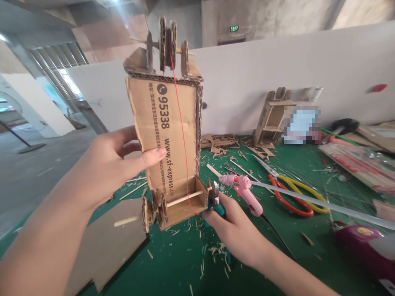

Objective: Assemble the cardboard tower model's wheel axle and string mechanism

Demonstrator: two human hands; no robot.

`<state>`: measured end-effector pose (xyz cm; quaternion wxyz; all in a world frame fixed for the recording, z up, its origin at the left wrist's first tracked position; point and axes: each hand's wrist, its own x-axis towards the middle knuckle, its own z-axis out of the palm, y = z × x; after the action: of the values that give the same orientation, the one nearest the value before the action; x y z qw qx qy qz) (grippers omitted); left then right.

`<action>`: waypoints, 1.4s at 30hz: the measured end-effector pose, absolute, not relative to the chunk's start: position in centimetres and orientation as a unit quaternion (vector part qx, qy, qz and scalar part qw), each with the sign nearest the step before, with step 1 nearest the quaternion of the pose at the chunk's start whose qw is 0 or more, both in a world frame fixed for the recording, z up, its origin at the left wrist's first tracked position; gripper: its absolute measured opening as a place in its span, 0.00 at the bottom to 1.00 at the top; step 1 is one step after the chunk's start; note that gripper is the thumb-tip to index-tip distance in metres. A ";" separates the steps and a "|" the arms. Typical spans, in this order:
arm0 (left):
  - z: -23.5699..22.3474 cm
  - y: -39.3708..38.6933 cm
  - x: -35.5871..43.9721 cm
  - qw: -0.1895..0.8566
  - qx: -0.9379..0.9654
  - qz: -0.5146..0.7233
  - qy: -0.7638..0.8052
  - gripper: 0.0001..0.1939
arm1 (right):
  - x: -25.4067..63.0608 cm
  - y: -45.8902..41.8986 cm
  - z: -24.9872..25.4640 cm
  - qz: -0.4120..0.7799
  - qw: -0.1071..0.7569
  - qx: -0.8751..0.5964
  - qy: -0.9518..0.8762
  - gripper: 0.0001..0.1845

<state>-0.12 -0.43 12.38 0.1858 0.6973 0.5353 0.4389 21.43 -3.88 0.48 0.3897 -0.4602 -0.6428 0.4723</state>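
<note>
My left hand grips a tall cardboard model upright above the green table, thumb across its printed front. The model has cardboard wheels on a stick at the top, a red thread running down its face, and a wooden skewer across a box at the bottom. My right hand is closed round small teal-handled cutting pliers. Their jaws sit at the right end of the skewer.
A pink glue gun with a long clear glue stick lies right of the pliers. Orange and yellow scissors lie beyond it. Cardboard scraps, a small cardboard shelf, a flat cardboard sheet and a purple tool surround them.
</note>
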 end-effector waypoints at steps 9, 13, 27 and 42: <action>12.6 -0.4 -0.3 0.195 0.695 0.427 0.545 0.21 | 21.4 -3.8 0.6 0.457 0.390 -0.456 -0.656 0.04; 12.6 -0.6 -0.2 0.184 0.694 0.419 0.556 0.21 | 21.4 -3.7 0.7 0.443 0.395 -0.438 -0.675 0.04; 12.7 -0.4 -0.4 0.200 0.694 0.413 0.555 0.20 | 21.3 -3.5 0.2 0.427 0.395 -0.442 -0.683 0.05; 13.5 -1.5 0.0 0.071 0.689 0.362 0.623 0.22 | 19.7 -3.1 0.0 0.496 0.404 -0.452 -0.622 0.04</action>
<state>-0.01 -1.46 13.52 0.0710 0.6894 0.6233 0.3623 19.67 -3.10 -0.04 0.4037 -0.4522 -0.6216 0.4962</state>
